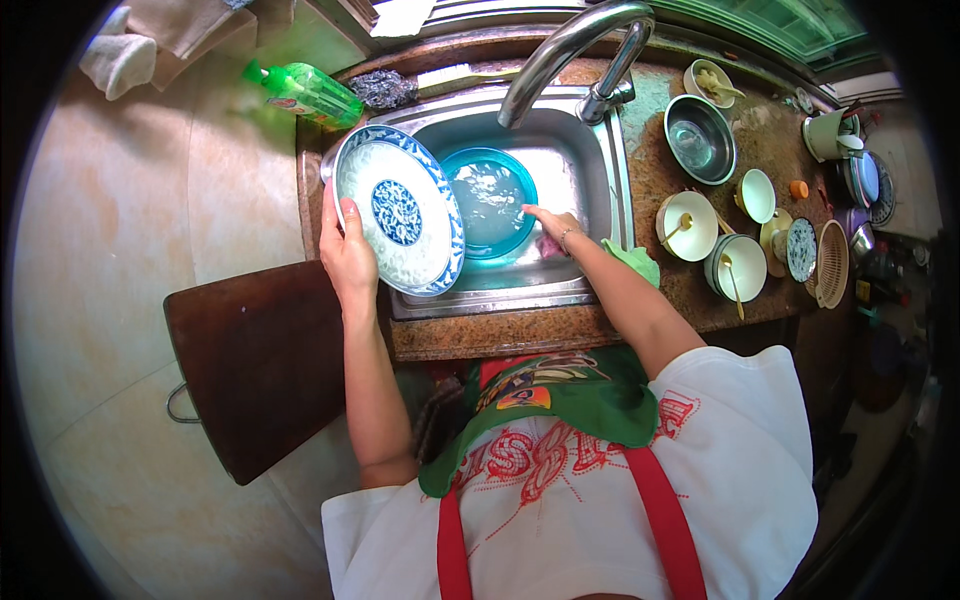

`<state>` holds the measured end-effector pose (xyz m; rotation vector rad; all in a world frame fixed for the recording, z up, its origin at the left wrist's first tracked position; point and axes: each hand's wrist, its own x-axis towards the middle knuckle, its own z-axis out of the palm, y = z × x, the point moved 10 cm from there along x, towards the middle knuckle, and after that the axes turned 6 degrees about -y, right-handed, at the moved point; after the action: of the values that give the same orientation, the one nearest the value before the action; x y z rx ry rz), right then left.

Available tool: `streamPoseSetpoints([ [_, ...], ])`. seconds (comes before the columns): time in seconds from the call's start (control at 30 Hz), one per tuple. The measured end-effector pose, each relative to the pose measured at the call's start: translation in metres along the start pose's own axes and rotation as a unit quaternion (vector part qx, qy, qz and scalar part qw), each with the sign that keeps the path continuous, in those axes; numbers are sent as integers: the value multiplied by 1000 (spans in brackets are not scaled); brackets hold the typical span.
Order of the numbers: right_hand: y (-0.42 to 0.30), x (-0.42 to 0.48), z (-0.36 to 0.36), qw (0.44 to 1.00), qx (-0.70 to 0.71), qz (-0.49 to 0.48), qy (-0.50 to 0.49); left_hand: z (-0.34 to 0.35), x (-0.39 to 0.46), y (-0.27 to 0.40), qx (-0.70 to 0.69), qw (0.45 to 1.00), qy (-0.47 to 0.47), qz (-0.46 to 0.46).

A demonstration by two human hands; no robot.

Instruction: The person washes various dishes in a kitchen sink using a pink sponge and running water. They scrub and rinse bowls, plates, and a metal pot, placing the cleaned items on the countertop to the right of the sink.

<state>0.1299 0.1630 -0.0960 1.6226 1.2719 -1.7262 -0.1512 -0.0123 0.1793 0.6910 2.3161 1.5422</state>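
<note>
My left hand [350,251] grips the left edge of a blue-and-white patterned plate [435,217], its thumb on the plate's face and its fingers behind. The plate is tilted over the left side of a stainless steel sink [577,161]. Inside the sink stands a blue basin [501,248] with cloudy water [487,196], partly hidden by the plate. At the basin's right rim is my right hand [556,223], with a bracelet on the wrist. Some of its fingers are hidden from view. Just below that hand shows something pink [551,246], perhaps a cloth.
A curved chrome faucet [577,49] arches over the sink. Green dish soap [319,96] and a steel scourer [382,88] stand behind left. On the right counter are a metal bowl [694,142], stacked bowls [752,259] and a green cloth [636,262]. A dark board [262,360] stands at lower left.
</note>
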Motion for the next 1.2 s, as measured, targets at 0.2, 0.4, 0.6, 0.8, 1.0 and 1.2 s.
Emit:
streamPoseSetpoints([
  [0.2,-2,97,13,991,-56,-117,-2,-4,6,17,-13,1000,-15,-10],
  [0.4,-30,49,-2,973,-127,-167,90,-31,12,13,-94,994,-31,-46],
  [0.6,-58,28,-20,939,-189,-255,132,-47,21,35,-70,996,1,-49],
  [0.8,-62,10,-28,880,-293,-330,175,-47,35,36,-108,993,-14,-37],
  [1.0,-57,-18,-31,856,-316,-367,183,-46,37,36,-104,993,-3,-49],
  [1.2,-56,-42,-23,828,-329,-420,171,-45,39,32,-104,994,-11,-42],
])
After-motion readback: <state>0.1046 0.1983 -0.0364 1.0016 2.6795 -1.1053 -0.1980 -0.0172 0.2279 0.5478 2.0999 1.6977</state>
